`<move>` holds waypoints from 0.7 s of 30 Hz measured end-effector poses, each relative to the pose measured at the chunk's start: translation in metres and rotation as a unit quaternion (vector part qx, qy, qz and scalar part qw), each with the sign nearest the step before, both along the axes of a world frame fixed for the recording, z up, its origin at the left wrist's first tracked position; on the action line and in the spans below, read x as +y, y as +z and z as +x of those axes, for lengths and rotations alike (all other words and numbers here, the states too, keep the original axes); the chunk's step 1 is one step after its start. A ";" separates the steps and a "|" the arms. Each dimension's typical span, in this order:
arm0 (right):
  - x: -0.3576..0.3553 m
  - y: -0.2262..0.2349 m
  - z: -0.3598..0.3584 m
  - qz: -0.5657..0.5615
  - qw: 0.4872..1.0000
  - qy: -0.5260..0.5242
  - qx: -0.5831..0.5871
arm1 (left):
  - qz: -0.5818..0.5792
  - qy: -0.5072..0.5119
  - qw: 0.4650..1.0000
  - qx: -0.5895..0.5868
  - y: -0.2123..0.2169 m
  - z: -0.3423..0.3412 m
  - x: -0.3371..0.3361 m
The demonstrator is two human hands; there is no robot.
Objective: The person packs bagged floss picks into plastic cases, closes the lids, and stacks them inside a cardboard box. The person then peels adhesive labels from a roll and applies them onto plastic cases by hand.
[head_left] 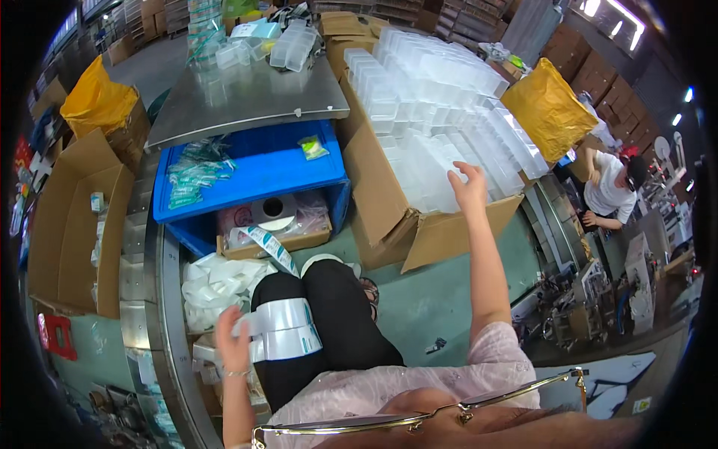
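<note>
My right hand (470,187) is stretched forward over a cardboard carton (456,233) of clear plastic boxes (426,168). Its fingers are curved and apart, with nothing seen between them. My left hand (232,340), slightly blurred, is beside my thigh with thumb and fingers apart. Close by it, a strip of white and blue labels (288,340) lies folded across my lap. From there, a narrow length of the strip (271,247) runs up to a label roll (274,209) under the blue bin. Whether the left fingertips touch the strip's edge is unclear.
A blue bin (262,166) on its side carries green-and-white packets (196,176) and a yellow packet (313,147). Behind it stands a metal table (247,93). An open carton (56,247) is at left; white plastic bags (221,288) lie near my leg. Another person (612,191) sits at right.
</note>
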State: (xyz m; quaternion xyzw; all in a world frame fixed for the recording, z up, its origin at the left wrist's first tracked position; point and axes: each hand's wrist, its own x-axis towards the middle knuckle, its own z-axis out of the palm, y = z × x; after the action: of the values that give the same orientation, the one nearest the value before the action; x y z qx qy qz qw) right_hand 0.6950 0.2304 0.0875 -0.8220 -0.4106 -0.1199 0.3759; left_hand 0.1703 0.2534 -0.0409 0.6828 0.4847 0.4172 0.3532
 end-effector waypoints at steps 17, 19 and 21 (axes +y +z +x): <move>-0.083 -0.016 -0.014 0.465 0.761 0.163 0.422 | -0.082 -0.340 0.932 -0.097 0.032 0.112 -0.051; -0.089 -0.027 -0.101 0.427 0.785 0.206 0.398 | -0.197 -0.350 0.897 -0.187 0.028 0.111 -0.053; -0.103 -0.057 -0.173 0.258 0.922 0.219 0.188 | -0.232 -0.345 0.867 -0.275 0.046 0.115 -0.053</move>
State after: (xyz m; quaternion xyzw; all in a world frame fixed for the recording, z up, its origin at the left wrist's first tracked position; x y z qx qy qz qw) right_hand 0.5216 0.1270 0.0302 -0.5938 -0.4569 0.0206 0.6620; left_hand 0.2852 0.2003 0.0048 0.5622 0.1845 0.3150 0.7421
